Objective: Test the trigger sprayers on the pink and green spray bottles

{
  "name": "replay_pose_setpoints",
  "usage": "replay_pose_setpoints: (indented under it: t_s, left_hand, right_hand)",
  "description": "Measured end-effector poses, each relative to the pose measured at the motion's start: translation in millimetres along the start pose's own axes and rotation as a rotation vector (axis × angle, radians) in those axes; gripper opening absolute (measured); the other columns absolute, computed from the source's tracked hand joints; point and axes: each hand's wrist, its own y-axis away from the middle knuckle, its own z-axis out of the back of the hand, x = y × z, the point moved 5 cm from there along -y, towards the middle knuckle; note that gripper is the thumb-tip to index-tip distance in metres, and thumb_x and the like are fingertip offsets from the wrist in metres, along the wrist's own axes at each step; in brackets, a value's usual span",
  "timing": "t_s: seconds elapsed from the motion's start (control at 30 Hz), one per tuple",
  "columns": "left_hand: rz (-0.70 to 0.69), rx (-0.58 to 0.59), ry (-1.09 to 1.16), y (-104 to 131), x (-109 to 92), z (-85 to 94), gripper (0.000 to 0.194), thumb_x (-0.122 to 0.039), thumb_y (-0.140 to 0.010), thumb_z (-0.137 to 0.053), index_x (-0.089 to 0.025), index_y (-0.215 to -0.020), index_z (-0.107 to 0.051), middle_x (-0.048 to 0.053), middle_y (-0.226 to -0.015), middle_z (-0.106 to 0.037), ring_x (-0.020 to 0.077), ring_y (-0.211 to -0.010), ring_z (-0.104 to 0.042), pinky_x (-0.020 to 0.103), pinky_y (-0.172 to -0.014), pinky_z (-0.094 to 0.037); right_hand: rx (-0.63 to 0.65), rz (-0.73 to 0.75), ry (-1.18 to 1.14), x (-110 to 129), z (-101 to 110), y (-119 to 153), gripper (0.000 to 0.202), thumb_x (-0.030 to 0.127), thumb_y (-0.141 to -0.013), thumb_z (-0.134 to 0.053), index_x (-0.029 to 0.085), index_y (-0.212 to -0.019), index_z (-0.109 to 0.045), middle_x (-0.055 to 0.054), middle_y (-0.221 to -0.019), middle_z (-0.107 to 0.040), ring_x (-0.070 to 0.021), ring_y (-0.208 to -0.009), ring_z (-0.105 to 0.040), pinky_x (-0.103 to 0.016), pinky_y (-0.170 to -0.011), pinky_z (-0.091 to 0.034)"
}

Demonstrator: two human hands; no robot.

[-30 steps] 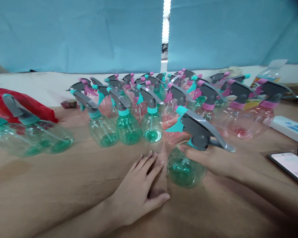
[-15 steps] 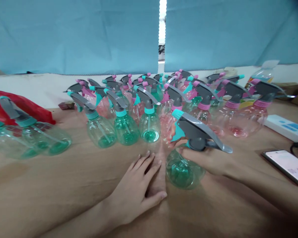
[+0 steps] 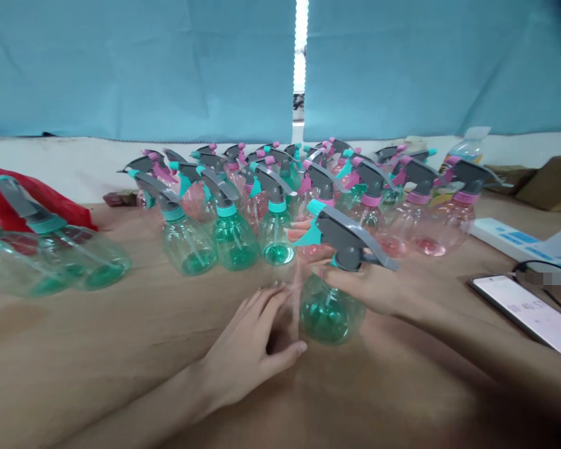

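Note:
On the brown table, my left hand (image 3: 247,349) rests with its fingers apart and holds nothing. My right hand (image 3: 359,280) is around the neck of a green spray bottle (image 3: 331,315), just right of my left hand; its fingers show behind and left of the neck. This bottle has a grey head with a teal nozzle and trigger. Behind both hands stand several more spray bottles, among them a green one (image 3: 277,234) with a teal collar and a pink one (image 3: 432,224) with a pink collar.
At the left, green bottles (image 3: 96,262) stand by a red plastic bag (image 3: 37,199). To the right lie a phone (image 3: 528,312), a cable and a white power strip (image 3: 505,237). Cardboard boxes (image 3: 554,181) and a clear bottle (image 3: 465,149) are at the back right, below a blue curtain (image 3: 135,68).
My right hand and the green bottle in it appear slightly further left and nearer my left hand. The camera view has shifted a little. My left hand's fingers are a bit closer together.

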Motion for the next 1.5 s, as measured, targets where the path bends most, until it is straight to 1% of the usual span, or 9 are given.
replay_pose_setpoints:
  t_s: [0.27,0.53,0.67,0.9,1.03,1.1,1.2,1.3,1.5]
  left_hand:
    - [0.016,-0.075,0.151,18.0,-10.0,18.4,0.064,-0.041,-0.088,-0.06,-0.026,-0.139,-0.024,0.009,-0.137,-0.045,0.0281,-0.124,-0.045,0.045,-0.101,-0.04]
    - [0.168,-0.207,0.216,68.8,15.1,41.8,0.064,-0.042,-0.086,-0.061,-0.027,-0.138,-0.025,0.01,-0.133,-0.048,0.0315,-0.123,-0.047,0.05,-0.098,-0.042]
    - [0.238,-0.332,0.152,97.4,36.8,53.2,0.071,-0.046,-0.083,-0.063,-0.026,-0.139,-0.024,0.011,-0.132,-0.048,0.0326,-0.122,-0.047,0.05,-0.097,-0.043]
    - [0.275,-0.535,-0.061,130.1,67.2,87.0,0.074,-0.049,-0.083,-0.063,-0.028,-0.139,-0.02,0.01,-0.133,-0.045,0.0326,-0.124,-0.043,0.05,-0.1,-0.04]
    - [0.245,-0.548,-0.205,138.2,82.8,108.9,0.057,-0.051,-0.081,-0.065,-0.024,-0.125,-0.041,0.01,-0.126,-0.047,0.031,-0.12,-0.045,0.045,-0.099,-0.04]
    - [0.257,-0.584,-0.297,139.4,95.1,118.1,0.061,-0.055,-0.08,-0.065,-0.019,-0.124,-0.043,0.011,-0.116,-0.05,0.0318,-0.112,-0.05,0.046,-0.095,-0.042]
    - [0.254,-0.617,-0.377,134.2,115.5,127.9,0.065,-0.063,-0.078,-0.061,-0.019,-0.123,-0.045,0.01,-0.107,-0.055,0.034,-0.104,-0.054,0.049,-0.09,-0.043]
    - [0.28,-0.594,-0.447,122.5,132.3,136.1,0.065,-0.066,-0.08,-0.056,-0.017,-0.121,-0.046,0.012,-0.104,-0.059,0.0353,-0.101,-0.055,0.049,-0.085,-0.044]
    - [0.343,-0.527,-0.581,99.6,144.6,151.7,0.059,-0.063,-0.082,-0.055,-0.013,-0.113,-0.05,0.014,-0.097,-0.061,0.0369,-0.1,-0.054,0.048,-0.082,-0.043]
  right_hand:
    - [0.011,-0.006,0.027,16.8,-28.1,-0.5,0.013,0.029,-0.078,-0.055,0.025,-0.081,-0.067,-0.003,-0.092,-0.073,-0.0233,-0.084,-0.067,-0.038,-0.073,-0.056]
    - [0.172,0.122,-0.17,61.6,-93.7,-8.2,0.034,0.026,-0.083,-0.055,0.032,-0.116,-0.06,0.001,-0.101,-0.071,-0.019,-0.093,-0.067,-0.039,-0.093,-0.05]
    - [0.178,0.172,-0.186,80.9,-133.8,-13.0,0.039,0.038,-0.081,-0.059,0.029,-0.118,-0.054,-0.002,-0.11,-0.067,-0.021,-0.094,-0.065,-0.037,-0.085,-0.053]
    - [0.295,0.305,-0.24,117.6,-194.0,-30.7,0.055,0.047,-0.073,-0.068,0.026,-0.12,-0.049,0.0,-0.085,-0.065,-0.0184,-0.073,-0.062,-0.033,-0.065,-0.051]
    - [0.472,0.489,0.02,133.6,-182.8,-44.2,0.075,0.047,-0.068,-0.072,0.021,-0.132,-0.043,-0.01,-0.135,-0.05,-0.0263,-0.118,-0.05,-0.04,-0.091,-0.045]
    - [0.499,0.427,0.192,130.9,-166.3,-54.0,0.075,0.051,-0.069,-0.071,0.023,-0.133,-0.045,-0.01,-0.14,-0.048,-0.0291,-0.122,-0.048,-0.041,-0.093,-0.044]
    - [0.401,0.321,0.338,127.8,-137.3,-68.9,0.053,0.053,-0.074,-0.066,0.025,-0.118,-0.06,-0.006,-0.123,-0.063,-0.026,-0.102,-0.062,-0.035,-0.075,-0.05]
    - [0.119,0.333,0.456,130.8,-114.7,-84.3,0.04,0.05,-0.08,-0.06,0.019,-0.106,-0.066,-0.008,-0.102,-0.071,-0.0245,-0.086,-0.066,-0.036,-0.07,-0.05]
    - [-0.071,0.317,0.706,124.8,-121.0,-114.6,0.049,0.048,-0.082,-0.055,0.011,-0.113,-0.061,-0.016,-0.106,-0.069,-0.0337,-0.097,-0.062,-0.045,-0.079,-0.047]
